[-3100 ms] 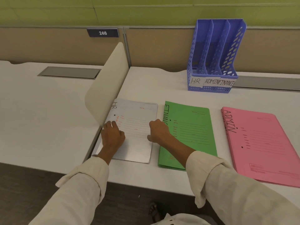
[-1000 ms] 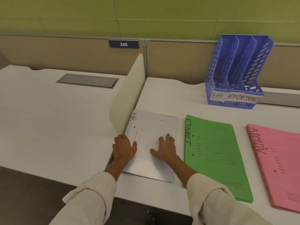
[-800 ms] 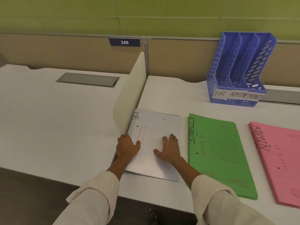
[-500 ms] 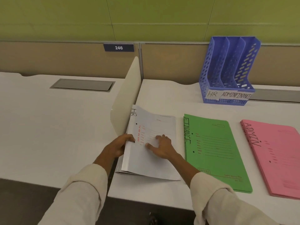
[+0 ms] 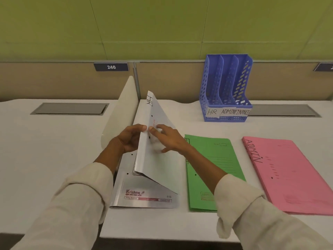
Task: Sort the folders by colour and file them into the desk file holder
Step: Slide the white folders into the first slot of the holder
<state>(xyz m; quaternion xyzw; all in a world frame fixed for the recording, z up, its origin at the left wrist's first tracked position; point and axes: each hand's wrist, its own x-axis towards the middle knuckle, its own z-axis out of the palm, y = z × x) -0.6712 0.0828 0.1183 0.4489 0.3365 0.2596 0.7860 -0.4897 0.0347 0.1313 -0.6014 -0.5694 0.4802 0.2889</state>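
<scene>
A white folder marked HR (image 5: 155,165) is tipped up on its right edge, over another white folder (image 5: 144,197) lying flat beneath it. My left hand (image 5: 129,139) pinches the raised left edge from behind. My right hand (image 5: 167,139) lies spread against its front face. A green folder marked FINANCE (image 5: 212,159) lies flat to the right, partly under my right forearm. Further right lies a pink stack marked ADMIN (image 5: 288,174). The blue three-slot file holder (image 5: 227,91) stands at the back, labelled HR, ADMIN, FINANCE, with nothing in its slots.
A cream divider panel (image 5: 120,116) stands upright just left of the white folders, splitting this desk from the neighbouring one. Grey cable trays (image 5: 70,108) are set into both desks at the back. A beige partition with plate 246 (image 5: 111,67) runs behind.
The top white HR folder went from lying flat under both hands to being lifted by its left edge and tipped steeply up, uncovering the folder below.
</scene>
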